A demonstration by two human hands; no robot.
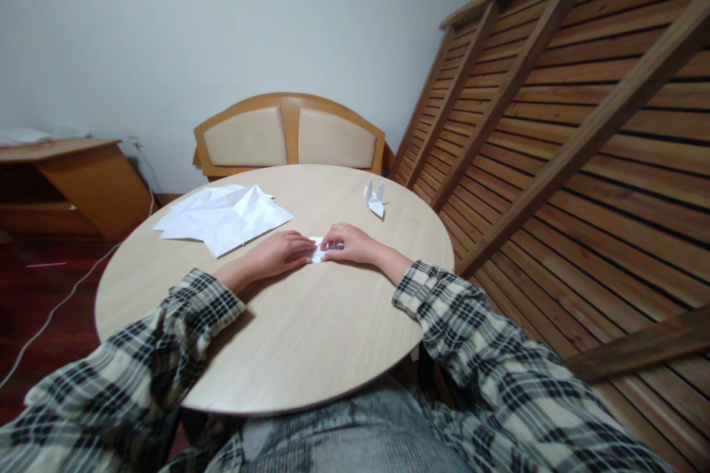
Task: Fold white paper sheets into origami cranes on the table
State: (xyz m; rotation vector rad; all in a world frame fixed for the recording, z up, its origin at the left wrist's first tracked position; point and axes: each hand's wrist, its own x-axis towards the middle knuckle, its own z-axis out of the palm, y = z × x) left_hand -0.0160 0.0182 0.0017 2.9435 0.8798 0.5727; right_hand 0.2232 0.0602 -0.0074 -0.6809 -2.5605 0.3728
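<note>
A small folded piece of white paper (318,254) lies on the round table (288,340), between my two hands. My left hand (282,252) rests over its left part, fingers together and pressing it against the tabletop. From the other side, my right hand (348,244) pinches the paper's right part between thumb and fingers. Both hands cover much of the paper, so its full shape is hidden. Beyond my right hand, a white origami figure (375,199) with two upright points stands on the table.
Creased white paper sheets (222,216) lie spread at the table's left. Behind the table is a wooden headboard (291,129) with cream panels. A slatted wooden frame (555,140) leans along the right. A wooden desk (83,185) and a white cable (61,303) are at left.
</note>
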